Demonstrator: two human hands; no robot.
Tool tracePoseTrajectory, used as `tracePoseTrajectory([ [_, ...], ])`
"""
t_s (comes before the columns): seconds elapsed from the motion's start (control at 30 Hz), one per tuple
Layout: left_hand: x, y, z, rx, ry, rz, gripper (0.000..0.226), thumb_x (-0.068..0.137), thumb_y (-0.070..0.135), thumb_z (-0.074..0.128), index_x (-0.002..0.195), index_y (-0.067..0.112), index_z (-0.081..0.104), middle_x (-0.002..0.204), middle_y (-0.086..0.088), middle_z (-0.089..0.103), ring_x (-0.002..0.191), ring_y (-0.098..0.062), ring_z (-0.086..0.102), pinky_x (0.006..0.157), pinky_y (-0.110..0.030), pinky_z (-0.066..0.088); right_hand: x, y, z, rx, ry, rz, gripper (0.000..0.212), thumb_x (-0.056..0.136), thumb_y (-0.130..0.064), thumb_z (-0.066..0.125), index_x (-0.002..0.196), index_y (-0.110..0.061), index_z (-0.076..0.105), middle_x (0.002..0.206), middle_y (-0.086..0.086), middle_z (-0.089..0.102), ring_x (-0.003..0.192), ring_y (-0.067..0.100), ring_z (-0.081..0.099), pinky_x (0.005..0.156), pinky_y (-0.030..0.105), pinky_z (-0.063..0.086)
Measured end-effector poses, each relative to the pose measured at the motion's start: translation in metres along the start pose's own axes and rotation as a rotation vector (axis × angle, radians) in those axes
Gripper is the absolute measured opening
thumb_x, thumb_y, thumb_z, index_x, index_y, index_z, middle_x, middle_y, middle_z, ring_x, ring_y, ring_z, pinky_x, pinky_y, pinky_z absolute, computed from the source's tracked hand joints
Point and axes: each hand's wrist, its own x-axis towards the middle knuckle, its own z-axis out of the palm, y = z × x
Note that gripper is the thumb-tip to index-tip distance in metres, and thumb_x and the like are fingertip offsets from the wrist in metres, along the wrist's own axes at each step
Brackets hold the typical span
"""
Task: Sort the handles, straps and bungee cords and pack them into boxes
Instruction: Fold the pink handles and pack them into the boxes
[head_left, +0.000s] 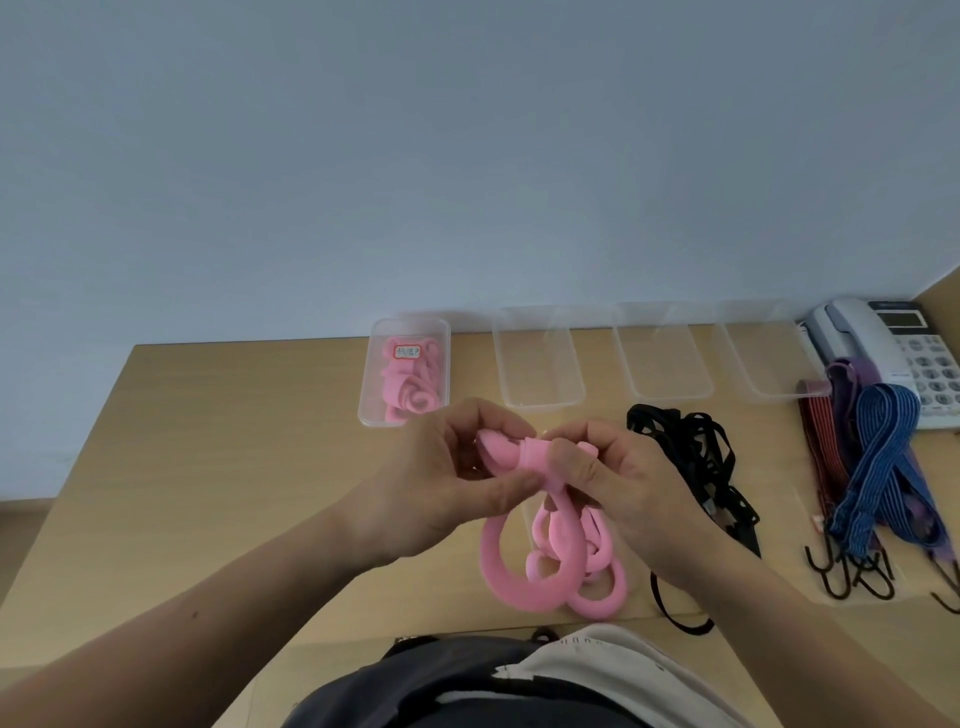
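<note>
Our table (234, 467) carries four clear boxes (543, 404), the leftmost holding pink handles (410, 387). Above it, our left hand (436, 488) and right hand (623, 493) pinch one pink handle (511, 460) between curled fingers (498, 491), its loop hanging below.

Holding one pink handle (519, 457) over the worktop (208, 467): thick end pinched between my left hand (447, 478) and right hand (608, 483), loop hanging down. Loose pink handles (592, 561) heaped right under it. Labelled box (368, 384) at the back, clear plastic, more pink handles inside. Three other clear boxes (662, 351) in a row to its right. Black straps (696, 457) tangled in a pile right of my hands. Bungee cords (878, 467) far right, blue, red and purple, bundled, black hooks (852, 577) pointing toward me.
</note>
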Motion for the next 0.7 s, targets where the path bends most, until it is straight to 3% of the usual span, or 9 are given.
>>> tracePoseTrajectory([
  [0.13, 0.002, -0.004, 0.000, 0.006, 0.006, 0.027, 0.029, 0.075, 0.009, 0.079, 0.098, 0.018, 0.064, 0.089, -0.007, 0.069, 0.082, -0.023, 0.068, 0.073, -0.031, 0.056, 0.001, 0.000, -0.001, -0.040, 0.005, 0.031, 0.046, 0.074, -0.047, 0.068, 0.101, -0.010, 0.068, 0.076, 0.004, 0.072, 0.064, 0.021, 0.064, 0.061, 0.030, 0.055],
  [0.23, 0.003, -0.007, -0.002, 0.075, -0.013, -0.012, 0.041, 0.070, 0.019, 0.082, 0.106, 0.025, 0.061, 0.094, 0.000, 0.064, 0.080, -0.021, 0.065, 0.075, -0.034, 0.057, 0.001, 0.002, -0.002, -0.081, 0.029, 0.002, 0.048, 0.067, -0.055, 0.076, 0.096, -0.017, 0.070, 0.076, 0.003, 0.071, 0.063, 0.019, 0.065, 0.062, 0.033, 0.055],
  [0.37, 0.003, -0.006, -0.006, 0.186, -0.068, -0.128, 0.048, 0.071, 0.027, 0.081, 0.114, 0.024, 0.062, 0.096, -0.004, 0.070, 0.087, -0.026, 0.069, 0.081, -0.038, 0.059, 0.000, 0.005, -0.002, -0.092, 0.030, -0.068, 0.037, 0.066, -0.040, 0.081, 0.095, -0.020, 0.070, 0.079, 0.001, 0.071, 0.068, 0.015, 0.067, 0.063, 0.027, 0.056],
  [0.53, 0.004, 0.001, -0.007, 0.013, -0.106, -0.269, 0.043, 0.075, 0.034, 0.071, 0.108, 0.007, 0.066, 0.088, -0.012, 0.071, 0.079, -0.024, 0.067, 0.072, -0.031, 0.053, -0.003, 0.012, -0.003, -0.127, 0.037, -0.063, 0.038, 0.067, -0.024, 0.088, 0.099, -0.030, 0.068, 0.093, 0.002, 0.070, 0.084, 0.025, 0.069, 0.076, 0.040, 0.060],
  [0.63, 0.005, 0.000, -0.007, 0.088, -0.074, -0.246, 0.034, 0.076, 0.026, 0.072, 0.104, 0.006, 0.066, 0.080, -0.006, 0.071, 0.068, -0.018, 0.066, 0.064, -0.026, 0.052, -0.003, 0.014, -0.001, -0.156, 0.018, -0.056, 0.044, 0.066, -0.017, 0.084, 0.100, -0.036, 0.066, 0.095, 0.007, 0.068, 0.084, 0.029, 0.068, 0.076, 0.048, 0.059],
  [0.7, 0.005, -0.002, -0.008, 0.120, -0.044, -0.196, 0.032, 0.073, 0.021, 0.077, 0.101, 0.010, 0.066, 0.085, -0.004, 0.070, 0.070, -0.019, 0.068, 0.064, -0.027, 0.055, -0.002, 0.013, 0.000, -0.167, 0.001, -0.046, 0.045, 0.064, -0.019, 0.082, 0.101, -0.037, 0.064, 0.094, 0.011, 0.067, 0.084, 0.035, 0.066, 0.075, 0.052, 0.057],
])
